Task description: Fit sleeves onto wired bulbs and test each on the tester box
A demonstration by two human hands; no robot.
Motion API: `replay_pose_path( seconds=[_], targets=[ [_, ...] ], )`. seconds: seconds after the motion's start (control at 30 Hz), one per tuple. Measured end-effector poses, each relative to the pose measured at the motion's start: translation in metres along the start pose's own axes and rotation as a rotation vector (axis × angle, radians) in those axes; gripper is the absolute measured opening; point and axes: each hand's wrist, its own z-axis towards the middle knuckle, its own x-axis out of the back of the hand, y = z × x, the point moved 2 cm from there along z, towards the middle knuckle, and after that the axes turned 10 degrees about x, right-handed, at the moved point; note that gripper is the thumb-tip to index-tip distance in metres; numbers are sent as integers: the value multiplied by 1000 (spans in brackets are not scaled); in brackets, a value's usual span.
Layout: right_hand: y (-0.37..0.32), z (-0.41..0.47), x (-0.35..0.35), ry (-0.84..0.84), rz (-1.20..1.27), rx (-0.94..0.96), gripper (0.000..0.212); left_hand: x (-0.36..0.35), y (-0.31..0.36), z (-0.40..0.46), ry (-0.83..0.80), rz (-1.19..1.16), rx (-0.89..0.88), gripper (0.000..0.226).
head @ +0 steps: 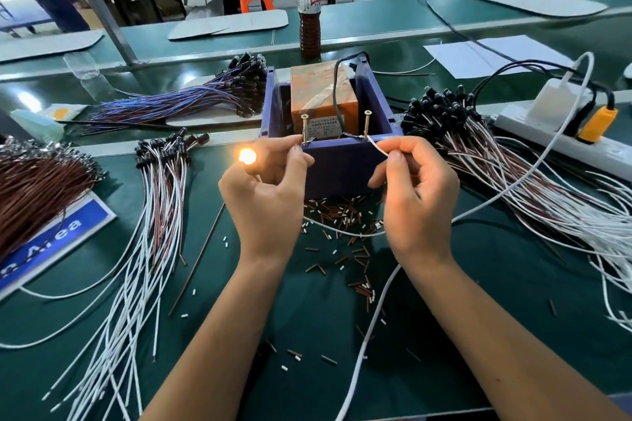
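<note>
A purple tester box point(342, 164) with an orange block inside stands mid-table, two brass screws rising from its front rim. My left hand point(263, 195) holds a glowing bulb point(247, 156) and pinches one of its leads against the left screw point(303, 128). My right hand point(415, 195) pinches the white lead point(379, 148) and holds its end at the right screw point(367, 125). Cut bits of brown and white sleeve point(345, 215) lie scattered in front of the box.
Bundles of wired bulbs lie all around: white-wired at left point(160, 202), brown at far left point(37, 188), blue behind point(191, 99), white at right point(496, 154). A power strip point(554, 137) sits at right, a bottle point(310, 10) behind the box.
</note>
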Motion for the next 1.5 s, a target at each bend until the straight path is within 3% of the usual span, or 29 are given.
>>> replay_pose_path(
  seconds=[0.13, 0.23, 0.33, 0.4, 0.5, 0.6, 0.7, 0.77, 0.83, 0.97, 1.03, 1.1, 1.17, 1.23, 1.33, 1.5],
  targets=[
    [-2, 3, 9, 45, 65, -38, 21, 2, 26, -12, 117, -57, -206, 13],
    [-6, 13, 33, 91, 63, -45, 24, -24, 53, -16, -71, -57, -238, 12],
    [-8, 30, 75, 149, -54, -96, 25, -68, 69, -22, -282, -51, -79, 13],
    [-10, 44, 113, 179, -184, -130, 25, -102, 73, -30, -404, -102, 130, 18],
    [-11, 61, 170, 137, -639, -184, 42, -152, 75, -44, -569, -210, 505, 35],
    [-29, 65, 200, 121, -1054, -110, 47, -196, 80, -66, -648, -260, 701, 47],
    [-37, 61, 200, -102, -1046, 72, 43, -229, 89, -85, -675, -269, 747, 55],
    [-32, 56, 200, -259, -942, 95, 46, -244, 95, -94, -689, -268, 760, 59],
    [-28, 54, 203, -277, -877, 103, 46, -255, 97, -99, -703, -249, 759, 60],
    [-20, 53, 214, -188, -610, 18, 31, -262, 99, -103, -802, -108, 625, 61],
    [-13, 58, 227, -85, -671, -35, 35, -259, 89, -102, -881, 103, 354, 64],
    [-1, 62, 244, 0, -830, -122, 36, -247, 70, -100, -837, 496, -34, 50],
    [12, 66, 257, -55, -970, -282, 33, -234, 50, -99, -765, 803, -278, 37],
    [24, 66, 257, -221, -1062, -415, 30, -225, 35, -95, -754, 916, -318, 26],
    [31, 64, 239, -316, -1110, -392, 25, -216, 31, -84, -720, 820, -297, 23],
    [27, 81, 179, -244, -915, -41, 23, -201, 51, -67, -473, 348, -279, 19]
  ],
)
